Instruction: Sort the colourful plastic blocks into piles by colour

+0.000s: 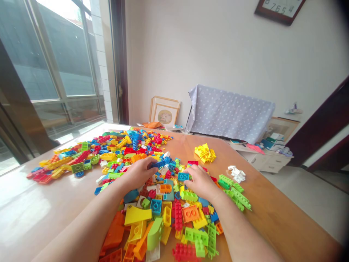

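Note:
A wide spread of coloured plastic building bricks [163,211] covers the wooden table [275,218]. My left hand [140,171] rests in the pile with its fingers closed on a long blue brick [158,164]. My right hand [200,181] lies on the bricks just to the right, fingers curled around a small light-blue brick [183,176]. The two hands sit close together over the middle of the pile.
A small heap of yellow bricks [205,153] and a few white pieces [237,173] lie apart at the right, with green bricks [236,191] nearer. More mixed bricks [81,158] stretch left toward the window. A cloth-covered object [231,112] stands behind the table.

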`<state>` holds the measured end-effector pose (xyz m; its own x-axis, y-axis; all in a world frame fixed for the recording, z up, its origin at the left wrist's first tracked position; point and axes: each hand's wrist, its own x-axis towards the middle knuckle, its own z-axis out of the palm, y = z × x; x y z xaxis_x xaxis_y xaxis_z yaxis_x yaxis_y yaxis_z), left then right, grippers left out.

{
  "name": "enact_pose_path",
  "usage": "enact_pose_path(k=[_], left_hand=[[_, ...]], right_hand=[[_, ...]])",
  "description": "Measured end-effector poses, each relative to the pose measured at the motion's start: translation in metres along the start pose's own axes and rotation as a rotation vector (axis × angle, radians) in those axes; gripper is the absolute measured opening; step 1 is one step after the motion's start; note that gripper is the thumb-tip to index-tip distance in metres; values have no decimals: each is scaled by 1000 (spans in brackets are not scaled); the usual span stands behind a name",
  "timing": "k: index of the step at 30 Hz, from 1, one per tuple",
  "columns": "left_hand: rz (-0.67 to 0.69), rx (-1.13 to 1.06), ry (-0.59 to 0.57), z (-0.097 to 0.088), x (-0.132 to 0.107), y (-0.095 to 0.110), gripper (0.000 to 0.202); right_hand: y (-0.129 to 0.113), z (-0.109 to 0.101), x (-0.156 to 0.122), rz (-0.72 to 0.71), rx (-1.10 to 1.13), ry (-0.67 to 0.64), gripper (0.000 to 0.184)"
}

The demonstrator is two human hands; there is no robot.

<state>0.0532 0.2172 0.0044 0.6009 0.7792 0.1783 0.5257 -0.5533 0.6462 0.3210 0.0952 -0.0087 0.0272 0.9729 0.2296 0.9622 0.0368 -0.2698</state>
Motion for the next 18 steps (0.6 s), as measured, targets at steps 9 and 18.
enact_pose_path(k=[9, 18], left_hand=[[48, -237, 34, -4, -7, 15, 42], [113, -368, -28, -4, -13, 27, 32]], right_hand=[[-13, -12, 0, 169, 1169, 5, 39], [-21, -13, -3, 188, 1523, -68, 35]])
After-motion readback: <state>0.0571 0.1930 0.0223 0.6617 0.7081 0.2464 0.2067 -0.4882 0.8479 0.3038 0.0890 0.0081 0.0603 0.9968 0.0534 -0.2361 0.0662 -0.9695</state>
